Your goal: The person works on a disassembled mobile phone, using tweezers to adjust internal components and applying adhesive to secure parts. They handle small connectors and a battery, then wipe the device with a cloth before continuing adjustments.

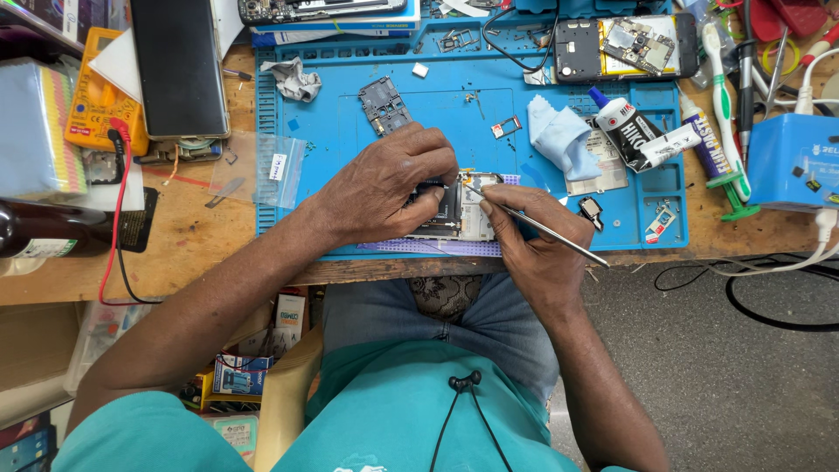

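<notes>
Pinching thin metal tweezers (542, 229), right hand (542, 253); left hand (384, 188) clamped on opened phone (459, 210).

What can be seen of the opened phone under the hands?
The opened phone lies flat near the front edge of the blue mat, its back off, showing a dark board section and a pale metal part. The left hand covers and presses its left side; the right hand holds a thin metal tool whose tip meets its upper right part.
</notes>
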Demonstrator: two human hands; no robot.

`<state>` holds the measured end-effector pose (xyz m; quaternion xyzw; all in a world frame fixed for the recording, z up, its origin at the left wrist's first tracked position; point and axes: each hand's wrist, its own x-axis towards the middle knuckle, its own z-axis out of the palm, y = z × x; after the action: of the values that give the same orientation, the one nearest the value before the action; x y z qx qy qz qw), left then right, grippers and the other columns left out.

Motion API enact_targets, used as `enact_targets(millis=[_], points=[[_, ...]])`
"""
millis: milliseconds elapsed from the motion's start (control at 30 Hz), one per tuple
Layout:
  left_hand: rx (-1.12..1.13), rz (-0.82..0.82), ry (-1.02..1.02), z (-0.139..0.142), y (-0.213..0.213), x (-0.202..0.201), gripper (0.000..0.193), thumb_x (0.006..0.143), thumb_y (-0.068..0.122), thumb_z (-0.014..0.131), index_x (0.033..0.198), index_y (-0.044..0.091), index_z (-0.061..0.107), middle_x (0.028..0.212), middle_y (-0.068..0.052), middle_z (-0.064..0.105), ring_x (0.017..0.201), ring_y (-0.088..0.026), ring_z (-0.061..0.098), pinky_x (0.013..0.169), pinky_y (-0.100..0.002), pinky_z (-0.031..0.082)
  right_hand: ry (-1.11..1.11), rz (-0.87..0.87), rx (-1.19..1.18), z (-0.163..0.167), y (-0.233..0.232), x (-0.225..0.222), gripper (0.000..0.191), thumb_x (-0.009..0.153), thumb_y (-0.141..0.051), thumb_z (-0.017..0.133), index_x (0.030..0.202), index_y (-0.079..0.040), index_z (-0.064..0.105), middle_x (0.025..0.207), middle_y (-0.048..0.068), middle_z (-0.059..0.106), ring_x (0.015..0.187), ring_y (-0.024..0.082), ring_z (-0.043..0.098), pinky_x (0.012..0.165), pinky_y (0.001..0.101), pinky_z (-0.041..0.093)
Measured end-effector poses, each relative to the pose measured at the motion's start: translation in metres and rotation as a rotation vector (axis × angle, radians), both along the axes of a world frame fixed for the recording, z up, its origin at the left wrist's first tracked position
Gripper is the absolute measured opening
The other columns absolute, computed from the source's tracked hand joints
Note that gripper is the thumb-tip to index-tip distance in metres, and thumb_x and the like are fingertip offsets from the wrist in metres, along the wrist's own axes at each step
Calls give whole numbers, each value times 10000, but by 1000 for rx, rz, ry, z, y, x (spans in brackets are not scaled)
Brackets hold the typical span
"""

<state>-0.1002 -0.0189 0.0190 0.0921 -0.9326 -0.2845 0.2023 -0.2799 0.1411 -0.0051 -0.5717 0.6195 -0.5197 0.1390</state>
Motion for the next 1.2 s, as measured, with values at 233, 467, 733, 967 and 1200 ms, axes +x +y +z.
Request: enact_targets(millis=[233, 467, 733, 967, 1200], points=[[1, 8, -7, -2, 0, 0, 182, 830, 82, 579, 997, 24, 619, 983, -109, 596, 943, -265, 583, 854, -452, 526, 0, 0, 1, 2, 0, 0, 144, 959, -42, 781, 1099, -22, 754, 1082, 121, 775, 1034, 207, 761, 909, 316, 607], [-1, 8, 15, -3, 0, 1, 188, 834, 70, 574, 1010, 24, 620, 976, -106, 592, 935, -260, 580, 846, -454, 525, 42, 2, -1, 3, 0, 1, 147, 955, -39, 786, 1098, -23, 755, 1083, 115, 777, 1039, 213, 760, 910, 323, 604], [-7, 17, 12, 1, 5, 1, 188, 829, 63, 569, 1007, 25, 617, 965, -105, 589, 934, -260, 581, 839, -458, 523, 108, -11, -5, 5, 3, 3, 150, 946, -44, 793, 1091, -24, 762, 1079, 112, 780, 1025, 218, 763, 888, 317, 606], [-6, 43, -24, 8, 7, 8, 157, 870, 104, 589, 1005, 28, 608, 956, -112, 587, 932, -268, 599, 834, -449, 523, -289, -43, -36, 8, 16, -5, 144, 986, -19, 746, 1129, -11, 734, 1114, 91, 772, 1008, 170, 740, 862, 278, 602], [-5, 79, -25, 34, 17, 41, 443, 903, 335, 739, 1190, 25, 604, 1108, -174, 618, 1061, -341, 601, 917, -473, 506, -122, -244, 374, 49, 44, -90, 520, 961, -106, 715, 1429, 14, 524, 862, 82, 742, 775, 152, 708, 690, 287, 568]])
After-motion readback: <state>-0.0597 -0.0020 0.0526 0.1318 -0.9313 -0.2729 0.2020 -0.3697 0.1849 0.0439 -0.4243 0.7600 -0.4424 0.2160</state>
